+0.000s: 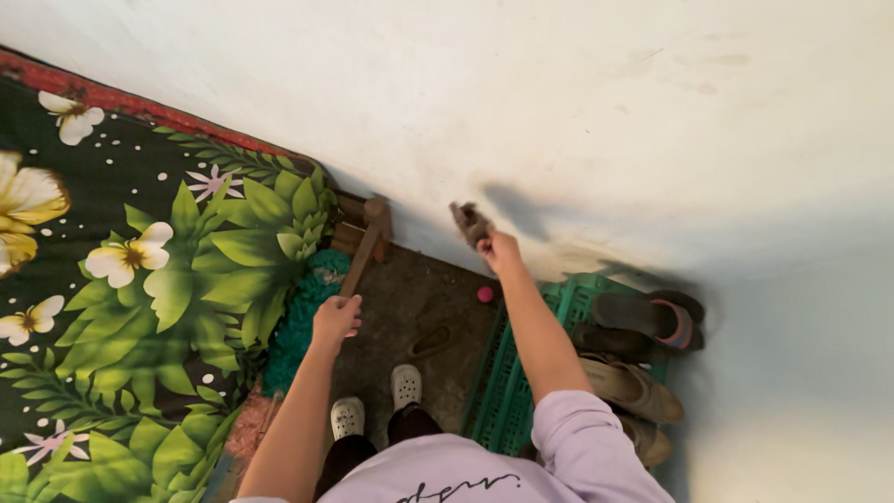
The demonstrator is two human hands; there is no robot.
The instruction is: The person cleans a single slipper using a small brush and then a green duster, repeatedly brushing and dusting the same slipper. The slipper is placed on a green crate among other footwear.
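Left hand (335, 319) wraps a wooden mallet handle (358, 265), head w/ weight up by the wall (559, 93); likely stiff, top-heavy, best gripped low. Right hand (498, 250) pinches a small dark chisel-like tool (468, 222) against plaster. Green crate (494, 391) w/ shoes right of arm.

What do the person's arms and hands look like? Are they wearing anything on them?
Both arms are bare from the short sleeves down. The sleeves belong to a pale lilac T-shirt with dark curly lettering on the chest. The left hand and right hand have no gloves. No rings, watch or bracelets can be made out; the picture is too small to be sure.
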